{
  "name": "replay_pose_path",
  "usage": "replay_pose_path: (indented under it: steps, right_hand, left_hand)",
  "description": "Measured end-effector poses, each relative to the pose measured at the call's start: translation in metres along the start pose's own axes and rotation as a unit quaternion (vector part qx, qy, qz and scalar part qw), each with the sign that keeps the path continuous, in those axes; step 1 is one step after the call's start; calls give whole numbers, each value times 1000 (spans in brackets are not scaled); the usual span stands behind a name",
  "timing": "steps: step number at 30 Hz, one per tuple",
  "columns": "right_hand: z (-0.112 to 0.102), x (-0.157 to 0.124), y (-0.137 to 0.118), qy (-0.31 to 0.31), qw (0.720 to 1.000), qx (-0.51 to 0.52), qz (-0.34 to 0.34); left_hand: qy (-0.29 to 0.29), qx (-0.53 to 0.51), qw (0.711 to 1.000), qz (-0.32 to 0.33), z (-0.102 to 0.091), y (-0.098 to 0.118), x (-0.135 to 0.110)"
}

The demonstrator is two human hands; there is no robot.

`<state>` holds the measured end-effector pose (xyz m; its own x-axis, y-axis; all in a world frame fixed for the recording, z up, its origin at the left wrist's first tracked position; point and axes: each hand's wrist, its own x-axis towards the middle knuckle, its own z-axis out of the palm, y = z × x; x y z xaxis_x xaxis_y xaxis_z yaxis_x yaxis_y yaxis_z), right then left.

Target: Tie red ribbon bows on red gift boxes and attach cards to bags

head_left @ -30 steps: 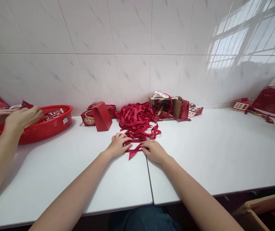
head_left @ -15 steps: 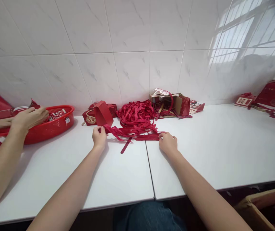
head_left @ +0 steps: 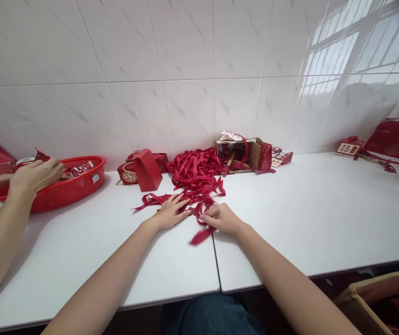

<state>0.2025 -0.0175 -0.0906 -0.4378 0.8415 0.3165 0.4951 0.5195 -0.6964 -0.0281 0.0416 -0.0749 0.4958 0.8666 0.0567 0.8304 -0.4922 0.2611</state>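
Observation:
A tangled heap of red ribbons (head_left: 196, 165) lies on the white table against the tiled wall, with loose strands spread toward me. My left hand (head_left: 170, 212) rests flat on these strands, fingers stretched out and apart. Just to its right, my right hand (head_left: 221, 217) pinches a red ribbon (head_left: 201, 236) between thumb and fingers. That ribbon's loose end hangs toward me, blurred by motion.
Red boxes (head_left: 147, 171) stand left of the heap; an open carton (head_left: 251, 153) holding ribbons lies on the right. At far left, another person's hand (head_left: 35, 176) reaches over a red plastic basket (head_left: 91, 179). A cardboard box (head_left: 355, 293) sits below the table edge at lower right.
My left hand has let go of the ribbon end, moved right and flattened onto the strands. My right hand has moved left and toward me, drawing a ribbon along.

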Motion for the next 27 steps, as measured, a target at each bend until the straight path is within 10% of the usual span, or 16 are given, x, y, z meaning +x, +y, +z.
replay_pose_path:
  steps: [9,21,27]
  right_hand:
    - [-6,7,3,234,960,-82,128]
    - [-13,3,18,251,865,-244,360]
    - [-20,-2,16,307,884,-216,280]
  left_hand:
    - [-15,-13,997,-75,-14,-13,-4]
    - [118,-3,957,-264,-13,-56,2]
    - [243,-123,930,-249,-13,-53,5]
